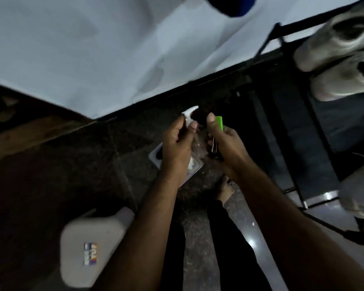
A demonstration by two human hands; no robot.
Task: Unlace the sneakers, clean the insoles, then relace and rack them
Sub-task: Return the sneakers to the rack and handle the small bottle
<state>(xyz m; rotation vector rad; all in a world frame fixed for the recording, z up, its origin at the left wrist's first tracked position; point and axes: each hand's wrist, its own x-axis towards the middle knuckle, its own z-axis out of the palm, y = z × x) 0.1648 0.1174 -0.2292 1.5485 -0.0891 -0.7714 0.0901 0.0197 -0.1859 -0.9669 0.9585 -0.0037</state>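
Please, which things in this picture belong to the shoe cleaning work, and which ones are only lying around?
For the job:
white sneakers on the black rack
green-handled tool in the right hand
white piece in the left hand

Lying about:
white stool
flat packet on the floor

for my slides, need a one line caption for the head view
Left hand pinches a white piece, right hand grips a green-handled tool; sneakers on rack.
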